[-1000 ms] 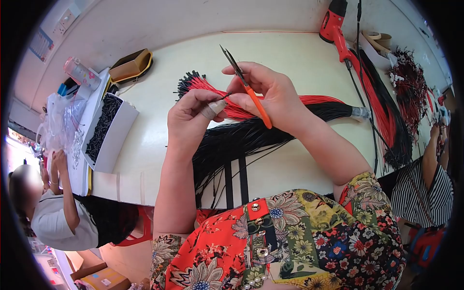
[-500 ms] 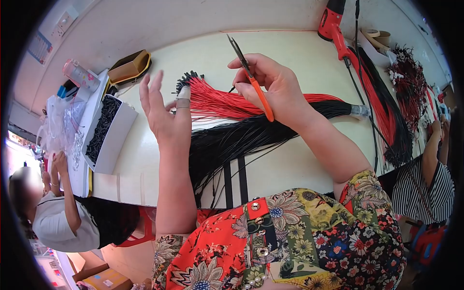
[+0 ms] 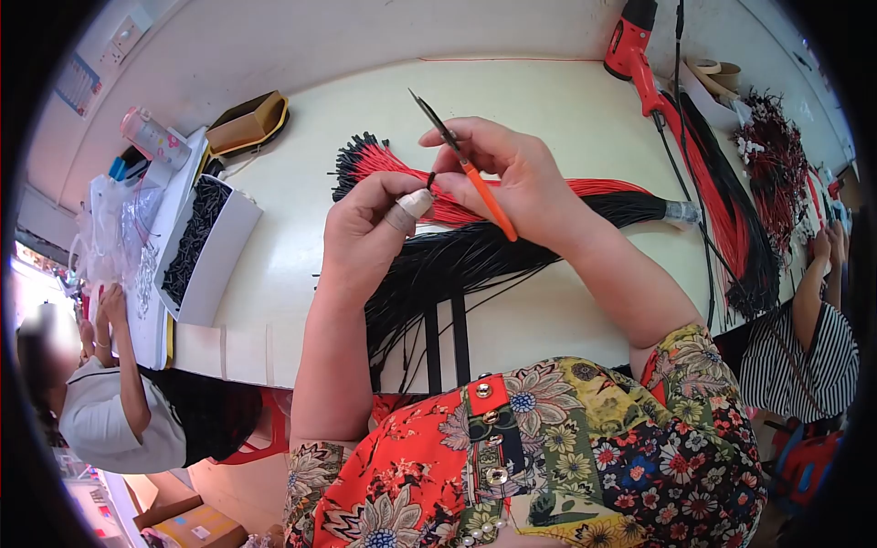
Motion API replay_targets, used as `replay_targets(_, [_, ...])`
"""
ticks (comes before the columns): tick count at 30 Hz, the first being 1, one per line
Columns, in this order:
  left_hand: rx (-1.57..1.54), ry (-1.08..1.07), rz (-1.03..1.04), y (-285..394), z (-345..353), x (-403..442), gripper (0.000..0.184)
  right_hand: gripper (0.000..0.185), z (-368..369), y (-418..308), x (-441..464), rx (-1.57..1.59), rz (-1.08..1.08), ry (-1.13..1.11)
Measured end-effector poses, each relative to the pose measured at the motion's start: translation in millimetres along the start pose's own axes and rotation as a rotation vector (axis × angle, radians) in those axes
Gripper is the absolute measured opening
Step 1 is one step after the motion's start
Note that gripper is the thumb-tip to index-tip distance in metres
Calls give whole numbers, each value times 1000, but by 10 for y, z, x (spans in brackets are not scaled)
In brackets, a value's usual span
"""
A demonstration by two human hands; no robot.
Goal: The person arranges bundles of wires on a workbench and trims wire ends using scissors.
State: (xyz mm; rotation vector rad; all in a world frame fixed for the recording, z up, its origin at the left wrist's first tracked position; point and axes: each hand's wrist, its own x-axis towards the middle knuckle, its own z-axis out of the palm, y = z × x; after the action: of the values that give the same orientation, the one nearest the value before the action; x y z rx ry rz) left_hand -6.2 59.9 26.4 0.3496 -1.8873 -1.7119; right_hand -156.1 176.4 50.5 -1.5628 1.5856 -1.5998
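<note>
My right hand [image 3: 507, 178] holds orange-handled scissors [image 3: 486, 194], their dark blades pointing up and left. Between its thumb and fingers is a small black piece [image 3: 431, 181], which the fingertips of my left hand [image 3: 370, 219] also meet. White tape wraps my left thumb. Which end of the black piece each hand pinches is too small to tell. Below and behind the hands lie red wires [image 3: 384, 164] with black tips at their left end, and a fan of black wires [image 3: 438, 265].
On the left are a white box of black pieces [image 3: 215, 260], a brown tray [image 3: 247, 123], plastic bags [image 3: 110, 228] and a tumbler [image 3: 151, 137]. A red heat gun [image 3: 630, 55] and more wires [image 3: 713, 183] lie right. People sit at both sides.
My left hand went left over the red wires' tips with fingers spread, then came back to my right hand, its fingers now closed. My right hand stays nearly in place with the scissors.
</note>
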Motion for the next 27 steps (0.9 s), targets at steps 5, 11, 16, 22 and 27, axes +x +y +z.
replay_targets(5, [-10,109,72,-13,-81,34,9,29,-160,-42,26,-375,20,-70])
replay_targets(11, [-32,161,166,-62,-95,66,13,31,-142,21,-2,-549,-150,-119])
replay_targets(16, [-36,137,196,-76,-104,60,16,31,-93,17,-26,-615,-249,-92])
replay_targets(22, [-52,122,206,-83,-91,48,15,25,-87,-40,-30,-630,-190,-95])
replay_targets(27, [-55,123,220,-103,-94,56,18,29,-83,3,-31,-613,-244,-69])
